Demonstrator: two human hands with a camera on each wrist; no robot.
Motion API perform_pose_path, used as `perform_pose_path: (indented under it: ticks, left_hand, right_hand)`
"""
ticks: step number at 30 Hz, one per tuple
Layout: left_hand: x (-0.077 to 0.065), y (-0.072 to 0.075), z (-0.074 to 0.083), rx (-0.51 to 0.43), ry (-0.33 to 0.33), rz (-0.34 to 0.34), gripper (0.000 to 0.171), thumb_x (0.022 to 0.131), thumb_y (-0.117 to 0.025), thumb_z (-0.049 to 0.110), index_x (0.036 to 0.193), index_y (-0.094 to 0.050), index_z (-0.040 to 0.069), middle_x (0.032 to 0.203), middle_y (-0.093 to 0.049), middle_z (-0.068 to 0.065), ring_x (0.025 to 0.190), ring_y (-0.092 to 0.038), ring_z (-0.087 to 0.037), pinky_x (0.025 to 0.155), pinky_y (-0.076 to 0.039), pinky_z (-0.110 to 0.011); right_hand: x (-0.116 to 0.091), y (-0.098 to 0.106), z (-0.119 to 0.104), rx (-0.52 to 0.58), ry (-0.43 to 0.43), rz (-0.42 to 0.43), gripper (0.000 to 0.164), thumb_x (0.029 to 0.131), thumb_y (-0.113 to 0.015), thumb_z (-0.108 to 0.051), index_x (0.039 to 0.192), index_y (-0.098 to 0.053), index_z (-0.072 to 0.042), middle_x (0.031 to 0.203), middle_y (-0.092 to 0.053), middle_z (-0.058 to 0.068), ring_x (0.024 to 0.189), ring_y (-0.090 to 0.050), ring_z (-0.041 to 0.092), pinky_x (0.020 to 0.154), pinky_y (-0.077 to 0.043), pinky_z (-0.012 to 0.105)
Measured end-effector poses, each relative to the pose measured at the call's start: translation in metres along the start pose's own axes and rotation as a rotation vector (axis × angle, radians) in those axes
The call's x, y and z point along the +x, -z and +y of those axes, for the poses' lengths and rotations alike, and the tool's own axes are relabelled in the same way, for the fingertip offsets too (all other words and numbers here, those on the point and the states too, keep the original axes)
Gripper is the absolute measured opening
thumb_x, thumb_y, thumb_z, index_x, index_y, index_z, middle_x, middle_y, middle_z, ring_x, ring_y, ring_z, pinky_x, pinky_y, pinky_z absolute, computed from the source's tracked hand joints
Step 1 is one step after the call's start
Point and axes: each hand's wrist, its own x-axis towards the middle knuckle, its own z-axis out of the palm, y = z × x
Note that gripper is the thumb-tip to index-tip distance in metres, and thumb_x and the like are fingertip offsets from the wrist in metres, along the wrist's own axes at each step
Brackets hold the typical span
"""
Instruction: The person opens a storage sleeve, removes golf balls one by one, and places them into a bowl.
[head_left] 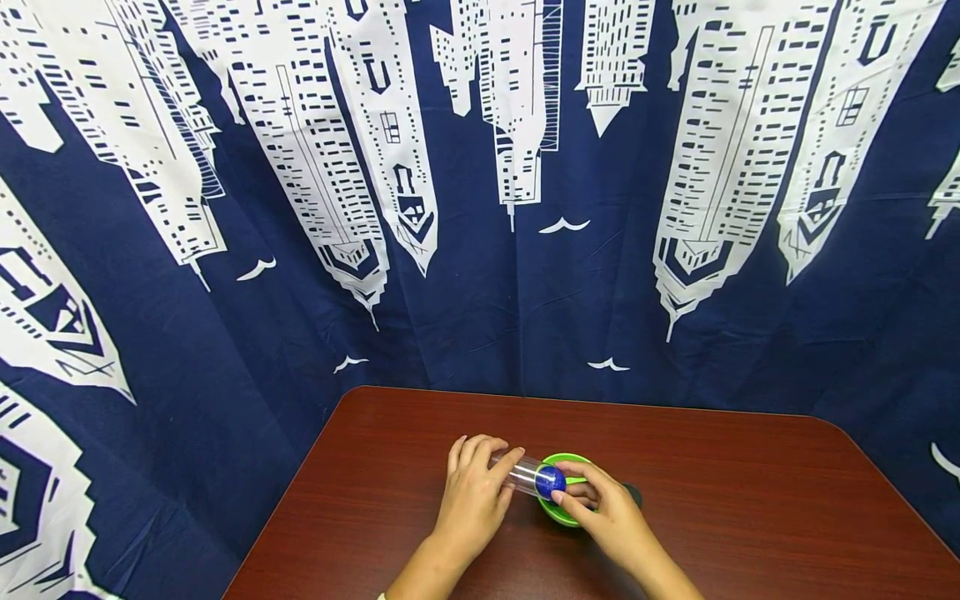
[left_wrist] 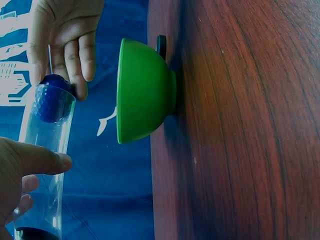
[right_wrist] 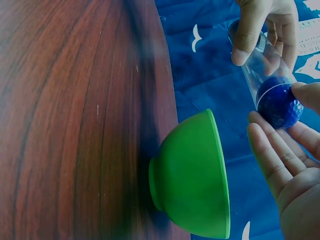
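My left hand [head_left: 472, 504] grips a clear plastic tube [head_left: 523, 475] around its side, thumb along the wall. The tube lies tilted in the air, and a black end [left_wrist: 36, 233] shows at its far side in the left wrist view. A blue dimpled golf ball [right_wrist: 281, 106] sits partly inside the tube's open mouth. With thumb and fingers, my right hand [head_left: 613, 512] pinches the ball's exposed side. Below both hands a green bowl [left_wrist: 145, 92] stands upright on the table; in the head view the right hand and the ball overlap it.
A dark object [head_left: 633, 494] lies on the table just right of the bowl, mostly hidden behind the right hand. The brown wooden table [head_left: 750, 492] has rounded far corners. Behind it hangs a navy cloth [head_left: 480, 333] printed with white buildings.
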Motion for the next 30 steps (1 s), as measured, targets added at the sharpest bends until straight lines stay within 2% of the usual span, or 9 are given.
perform_pose_path:
  ticks: [9, 16, 22, 30]
  left_hand:
    - [-0.002, -0.0026, 0.0007, -0.02, 0.032, -0.009, 0.056, 0.068, -0.091, 0.014, 0.12, -0.072, 0.027, 0.118, -0.063, 0.004, 0.12, -0.055, -0.02, 0.111, -0.039, -0.054]
    - [-0.0042, -0.0071, 0.0023, -0.035, 0.062, 0.007, 0.058, 0.066, -0.092, 0.015, 0.12, -0.072, 0.025, 0.117, -0.063, 0.004, 0.119, -0.055, -0.02, 0.109, -0.038, -0.053]
    - [-0.0054, -0.0073, 0.0032, -0.04, 0.085, 0.005, 0.06, 0.065, -0.094, 0.018, 0.12, -0.072, 0.025, 0.116, -0.063, 0.004, 0.118, -0.055, -0.019, 0.106, -0.041, -0.053]
    - [-0.0052, -0.0078, 0.0041, -0.067, 0.094, 0.02, 0.058, 0.065, -0.095, 0.02, 0.118, -0.072, 0.024, 0.116, -0.063, 0.003, 0.115, -0.055, -0.02, 0.103, -0.042, -0.049]
  right_hand:
    - [0.0003, -0.0014, 0.0003, 0.023, 0.059, 0.032, 0.04, 0.091, -0.076, -0.016, 0.127, -0.063, -0.005, 0.118, -0.068, 0.015, 0.095, -0.073, 0.011, 0.079, -0.06, 0.02]
    - [0.0025, -0.0018, 0.0, 0.007, 0.088, 0.072, 0.038, 0.089, -0.077, -0.012, 0.124, -0.065, -0.004, 0.11, -0.067, 0.008, 0.095, -0.072, 0.007, 0.08, -0.06, 0.02]
    - [0.0034, -0.0006, -0.0002, -0.021, 0.124, 0.088, 0.036, 0.09, -0.076, -0.012, 0.123, -0.067, -0.005, 0.107, -0.068, 0.007, 0.094, -0.074, 0.015, 0.08, -0.06, 0.02]
    - [0.0044, 0.0027, -0.0004, -0.038, 0.1, 0.081, 0.038, 0.089, -0.078, -0.015, 0.124, -0.066, -0.004, 0.109, -0.068, 0.004, 0.095, -0.073, 0.013, 0.081, -0.059, 0.019]
